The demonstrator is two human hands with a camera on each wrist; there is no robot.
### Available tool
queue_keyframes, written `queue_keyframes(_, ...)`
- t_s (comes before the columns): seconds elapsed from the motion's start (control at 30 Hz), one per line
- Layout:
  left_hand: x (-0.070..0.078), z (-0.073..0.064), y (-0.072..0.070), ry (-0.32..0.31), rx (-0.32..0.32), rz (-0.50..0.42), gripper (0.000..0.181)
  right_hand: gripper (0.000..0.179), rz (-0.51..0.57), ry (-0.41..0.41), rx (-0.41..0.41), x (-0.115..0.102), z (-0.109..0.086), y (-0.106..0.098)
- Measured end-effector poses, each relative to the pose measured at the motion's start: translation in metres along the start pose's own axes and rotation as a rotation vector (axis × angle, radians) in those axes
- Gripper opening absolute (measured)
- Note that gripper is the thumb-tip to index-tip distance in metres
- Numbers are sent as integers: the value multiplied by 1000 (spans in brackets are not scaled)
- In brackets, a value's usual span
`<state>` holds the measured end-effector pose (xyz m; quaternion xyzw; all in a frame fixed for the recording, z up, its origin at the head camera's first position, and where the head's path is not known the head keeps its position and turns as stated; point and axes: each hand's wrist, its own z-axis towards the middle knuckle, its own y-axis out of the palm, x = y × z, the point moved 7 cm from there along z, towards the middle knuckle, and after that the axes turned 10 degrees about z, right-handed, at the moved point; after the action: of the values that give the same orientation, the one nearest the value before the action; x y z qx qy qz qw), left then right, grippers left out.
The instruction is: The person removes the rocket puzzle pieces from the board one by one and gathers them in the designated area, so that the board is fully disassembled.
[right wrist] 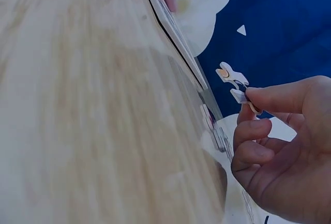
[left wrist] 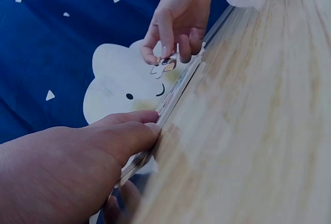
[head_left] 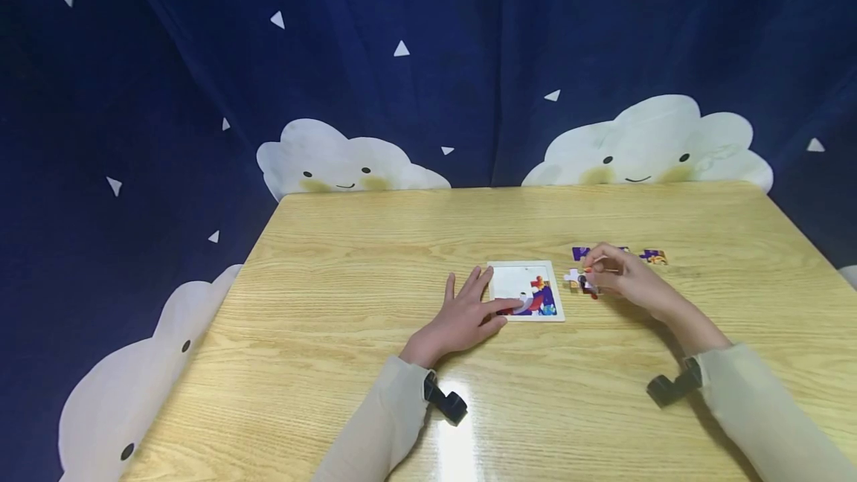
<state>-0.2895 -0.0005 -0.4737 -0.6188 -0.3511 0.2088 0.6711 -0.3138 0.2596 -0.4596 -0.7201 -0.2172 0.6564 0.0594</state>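
Note:
A white-rimmed jigsaw puzzle tray [head_left: 559, 293] lies on the table, its lower and right parts filled with colourful pieces and its upper left bare white. My left hand [head_left: 463, 318] rests on the tray's left side with fingers spread; the index finger reaches over the fitted pieces, and the thumb lies by the near edge. Right of the tray, my right hand [head_left: 626, 279] pinches a small puzzle piece [right wrist: 232, 77] between thumb and index finger, lifted above the table. Below those fingertips lies a loose pale puzzle piece [head_left: 572, 279].
More loose puzzle pieces [head_left: 654, 256] lie beyond the right hand, some partly hidden by it. One purple piece [head_left: 579, 253] is near the tray's upper right corner. A dark blue curtain [head_left: 428, 65] with clouds hangs behind the wooden table [head_left: 335, 266].

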Motion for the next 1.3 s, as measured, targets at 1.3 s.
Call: queue_keyframes(1.3,-1,0,0,2,8,-1,40,31,-121,15,97,29,-19,-51)
